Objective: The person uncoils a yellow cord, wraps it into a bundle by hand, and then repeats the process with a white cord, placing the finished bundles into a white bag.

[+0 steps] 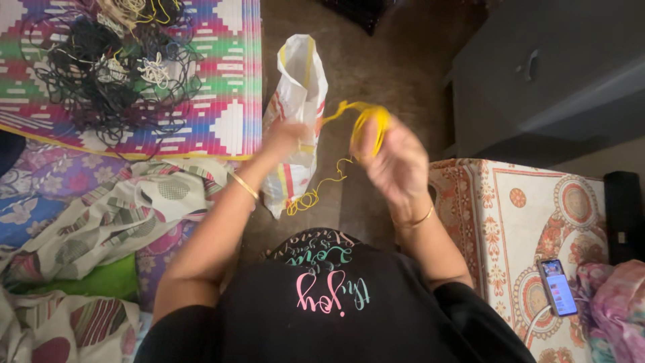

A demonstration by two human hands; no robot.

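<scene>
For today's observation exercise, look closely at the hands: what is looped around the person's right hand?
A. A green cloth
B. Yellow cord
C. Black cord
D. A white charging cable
B: yellow cord is wound around the fingers of the right hand, with a strand trailing down past the white bag that the left hand touches; the black cords lie apart on the mat.

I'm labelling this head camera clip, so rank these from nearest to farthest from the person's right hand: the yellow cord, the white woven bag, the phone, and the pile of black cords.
1. yellow cord, looped around the right hand itself.
2. white woven bag, just to its left, by the left hand.
3. phone, lower right on the patterned cloth.
4. pile of black cords, far upper left on the mat.
</scene>
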